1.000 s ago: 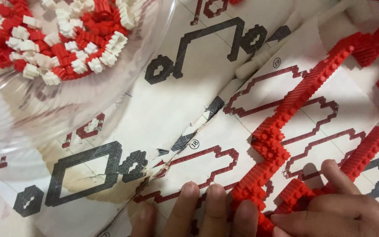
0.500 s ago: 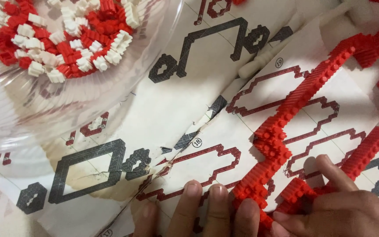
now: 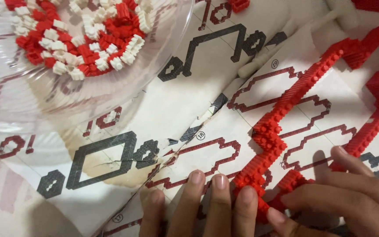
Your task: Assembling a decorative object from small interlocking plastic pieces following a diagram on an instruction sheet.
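- Two hands work a chain of small red bricks (image 3: 281,131) that lies on printed instruction sheets (image 3: 189,109) and runs from 5 o'clock up toward 1 o'clock
- The left hand (image 3: 211,206), at 6 o'clock, lies flat with fingers spread side by side, pressing the paper and touching the chain's lower end; it holds nothing
- The right hand (image 3: 347,202), at 4 o'clock, curls narrow over the chain's bottom bricks, thumb and fingertips pinching there; whether a loose brick sits between them cannot be told
- A clear plastic bowl (image 3: 163,57) of loose red and white bricks (image 3: 84,35) sits at 11 o'clock, well apart from both hands
- Risk, by judgement: the thin chain could snap at a joint if pressed unevenly, and the creased, torn sheet could slide under the left fingers and pull the line askew
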